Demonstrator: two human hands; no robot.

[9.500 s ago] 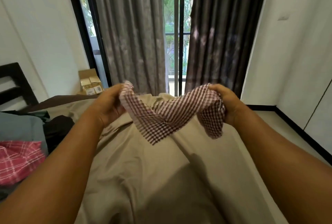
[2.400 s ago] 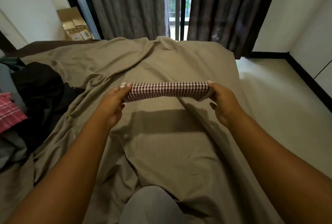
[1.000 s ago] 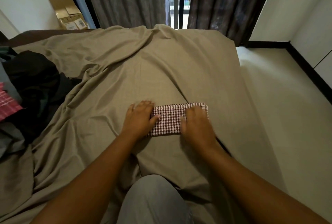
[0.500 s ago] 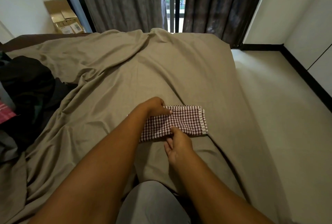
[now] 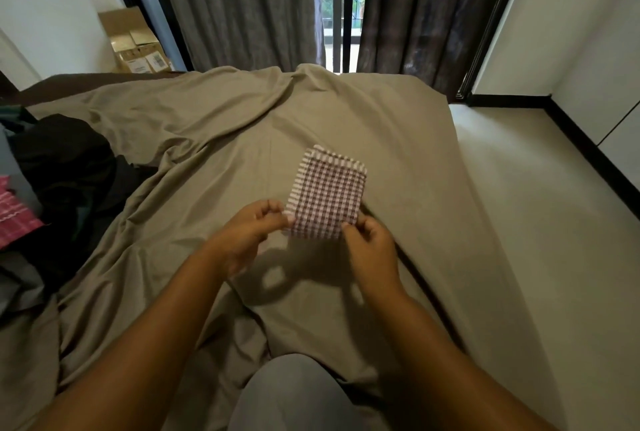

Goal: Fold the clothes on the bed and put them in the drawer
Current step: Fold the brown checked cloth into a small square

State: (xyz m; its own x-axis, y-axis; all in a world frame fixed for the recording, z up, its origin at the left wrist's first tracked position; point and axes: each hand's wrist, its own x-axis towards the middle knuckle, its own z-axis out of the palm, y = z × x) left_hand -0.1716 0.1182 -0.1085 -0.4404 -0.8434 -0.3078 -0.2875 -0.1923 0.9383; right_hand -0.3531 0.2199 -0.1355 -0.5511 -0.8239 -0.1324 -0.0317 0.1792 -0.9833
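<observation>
Both hands hold a small folded checked cloth (image 5: 327, 193) above the bed sheet (image 5: 225, 140). The left hand (image 5: 247, 233) pinches the cloth's near left corner and the right hand (image 5: 369, 243) pinches its near right corner, so the cloth stretches away from the fingers. Their shadow falls on the sheet just below the wrists. Well to the left of the left hand lies a heap of black clothes (image 5: 65, 167), with a pink checked garment (image 5: 14, 209) beyond it at the edge of view. Far ahead of the hands hang grey curtains (image 5: 242, 5), with a cardboard box (image 5: 135, 46) to their left. Right of the right hand, past the bed's edge, is pale floor (image 5: 536, 205).
</observation>
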